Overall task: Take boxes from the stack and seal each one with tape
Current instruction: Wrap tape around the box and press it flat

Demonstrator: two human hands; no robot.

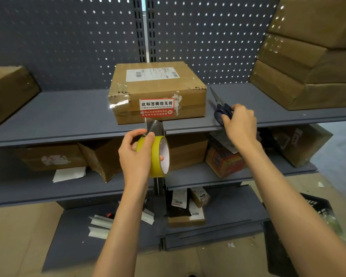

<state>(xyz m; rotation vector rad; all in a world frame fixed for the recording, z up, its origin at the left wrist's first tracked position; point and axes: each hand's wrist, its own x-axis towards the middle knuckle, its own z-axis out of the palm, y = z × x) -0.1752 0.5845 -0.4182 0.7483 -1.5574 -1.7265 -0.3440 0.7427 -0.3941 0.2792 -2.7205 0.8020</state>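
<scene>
A flat cardboard box [158, 90] with a white shipping label and a red-and-white sticker sits on the top grey shelf [68, 116], in the middle. Just below its front edge, my left hand [135, 156] grips a yellow roll of tape [158, 156], thumb and finger pinching the loose clear tape end that stands up toward the box. To the right, my right hand [241, 124] grips the dark handles of a pair of scissors [221, 107] lying on the shelf, blades pointing up and left. A stack of three cardboard boxes [308, 62] stands at the shelf's right end.
Another cardboard box [8, 92] lies at the shelf's left end. The lower shelves hold more boxes [100, 158], an orange carton [224, 160], paper slips and small parcels [186, 208]. A black crate [300, 236] stands on the floor at lower right. A perforated dark panel backs the shelves.
</scene>
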